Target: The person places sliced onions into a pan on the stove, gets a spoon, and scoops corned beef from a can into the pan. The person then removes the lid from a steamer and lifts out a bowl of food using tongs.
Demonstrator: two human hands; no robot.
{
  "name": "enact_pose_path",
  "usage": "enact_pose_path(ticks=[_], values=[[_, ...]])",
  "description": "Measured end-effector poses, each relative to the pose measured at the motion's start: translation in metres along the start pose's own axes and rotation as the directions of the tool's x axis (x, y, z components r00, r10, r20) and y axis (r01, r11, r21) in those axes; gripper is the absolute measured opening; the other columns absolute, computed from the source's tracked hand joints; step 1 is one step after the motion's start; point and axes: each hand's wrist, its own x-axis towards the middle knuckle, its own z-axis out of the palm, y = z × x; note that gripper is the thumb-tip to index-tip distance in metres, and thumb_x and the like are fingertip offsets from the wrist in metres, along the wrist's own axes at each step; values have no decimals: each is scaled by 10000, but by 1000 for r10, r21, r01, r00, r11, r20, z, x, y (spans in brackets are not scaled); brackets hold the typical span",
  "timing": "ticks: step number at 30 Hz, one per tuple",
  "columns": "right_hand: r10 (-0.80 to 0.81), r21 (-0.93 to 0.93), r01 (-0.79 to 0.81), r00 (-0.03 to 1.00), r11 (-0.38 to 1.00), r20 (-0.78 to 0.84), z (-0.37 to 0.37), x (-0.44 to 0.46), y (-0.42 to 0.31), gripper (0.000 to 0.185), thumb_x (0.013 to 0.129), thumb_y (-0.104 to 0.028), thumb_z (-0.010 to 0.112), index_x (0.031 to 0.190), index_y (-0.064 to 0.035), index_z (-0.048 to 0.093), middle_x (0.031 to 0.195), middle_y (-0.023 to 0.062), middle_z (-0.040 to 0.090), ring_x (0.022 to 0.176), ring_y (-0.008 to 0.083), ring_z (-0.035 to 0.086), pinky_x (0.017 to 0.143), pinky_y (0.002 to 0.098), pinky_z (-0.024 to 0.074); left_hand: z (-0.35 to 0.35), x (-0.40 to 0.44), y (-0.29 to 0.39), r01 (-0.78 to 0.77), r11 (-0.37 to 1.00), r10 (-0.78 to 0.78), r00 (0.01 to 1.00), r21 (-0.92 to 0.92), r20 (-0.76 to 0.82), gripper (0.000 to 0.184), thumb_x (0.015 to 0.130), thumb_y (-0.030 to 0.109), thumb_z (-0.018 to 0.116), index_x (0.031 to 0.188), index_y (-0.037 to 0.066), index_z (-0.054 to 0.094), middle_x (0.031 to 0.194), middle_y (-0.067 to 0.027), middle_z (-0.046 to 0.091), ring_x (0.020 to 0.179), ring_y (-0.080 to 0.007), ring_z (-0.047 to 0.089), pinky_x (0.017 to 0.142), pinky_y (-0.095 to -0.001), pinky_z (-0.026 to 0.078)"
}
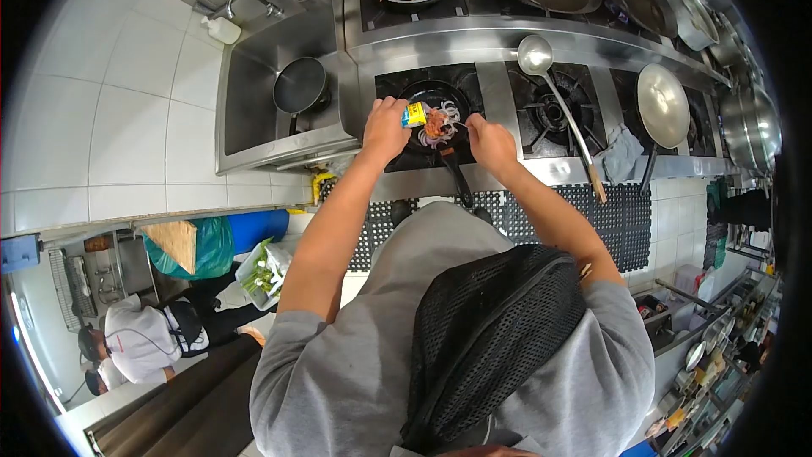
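Left hand (387,129): wrapped around yellow-blue container (414,115), beside the onions (429,139)
Right hand (493,145): pinched on thin utensil (460,124)
Ladle (534,56): lies across next burner (533,114)
Sink (249,114): contains dark pan (301,85)

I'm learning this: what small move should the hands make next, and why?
Perhaps scrape out the can with the utensil: the left hand tilts it over the pan, the right hand has the utensil, and red food lies among onions. The can's inside is hidden.
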Motion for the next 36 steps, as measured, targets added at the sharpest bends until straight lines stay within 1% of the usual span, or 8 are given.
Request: enact_pose_path(ticks=[9, 18, 21, 23, 26, 33, 35, 36], values=[[32, 27, -33, 999, 999, 22, 7, -7, 4, 120, 1023, -174, 626, 1112, -120, 685, 896, 238, 763, 884, 474, 740, 804, 592, 570, -2, -13, -9, -1, 999, 1, 1000, -38, -19, 592, 728, 18, 888, 1282, 82, 692, 1206, -124, 679, 1186, -381, 615, 1025, -480, 522], [91, 268, -79, 995, 960, -33, 6, -5, 24, 114, 995, -135, 667, 1079, -89, 728, 915, 225, 768, 900, 467, 737, 818, 546, 575, -5, -22, -11, 26, 992, -37, 996, -124, -86, 598, 700, 3, 910, 1245, 58, 669, 1215, -161, 699, 1199, -415, 625, 1037, -485, 512], [110, 364, -107, 994, 925, 12, -12, -2, 20, 115, 992, -129, 685, 1081, -75, 734, 864, 189, 757, 807, 377, 749, 756, 469, 566, -3, -20, -13, 48, 989, -59, 995, -142, -78, 598, 703, 9, 911, 1248, 59, 669, 1219, -160, 698, 1202, -416, 625, 1048, -485, 508], [170, 469, -215, 976, 857, 136, -30, -3, 11, 120, 1008, -149, 683, 1080, -65, 731, 835, 146, 730, 754, 247, 717, 706, 391, 539, -2, -21, -13, 53, 982, -72, 992, -179, -103, 568, 723, 11, 894, 1244, 79, 680, 1222, -144, 703, 1201, -403, 627, 1039, -489, 510], [90, 553, -113, 994, 825, 68, -33, -2, 13, 116, 1014, -149, 680, 1076, -63, 726, 787, 110, 695, 700, 164, 665, 656, 355, 507, -2, -21, -12, 52, 976, -77, 991, -211, -113, 568, 719, 13, 898, 1240, 74, 681, 1227, -143, 703, 1202, -402, 627, 1042, -484, 510], [-29, 247, 34, 999, 968, -21, -85, -21, -50, 98, 1006, -151, 675, 1068, -81, 706, 860, 166, 752, 746, 370, 735, 688, 475, 546, -7, -21, 0, 34, 967, -63, 992, -251, -108, 565, 731, 37, 900, 1246, 63, 672, 1231, -143, 697, 1207, -402, 623, 1050, -479, 503], [-252, 15, 256, 959, 967, -130, -78, -19, -51, 117, 1021, -154, 647, 1088, -65, 682, 924, 170, 755, 760, 403, 715, 685, 505, 554, -9, -21, 5, 20, 963, -55, 991, -270, -121, 568, 738, 47, 899, 1258, 59, 669, 1233, -146, 694, 1211, -403, 620, 1058, -477, 497], [-250, 16, 254, 959, 967, -133, -74, -18, -52, 117, 1021, -154, 647, 1088, -65, 682, 924, 170, 755, 760, 403, 715, 685, 505, 554, -9, -22, 7, 18, 963, -52, 991, -268, -120, 568, 738, 47, 899, 1258, 59, 669, 1233, -146, 694, 1211, -403, 620, 1058, -477, 497]])
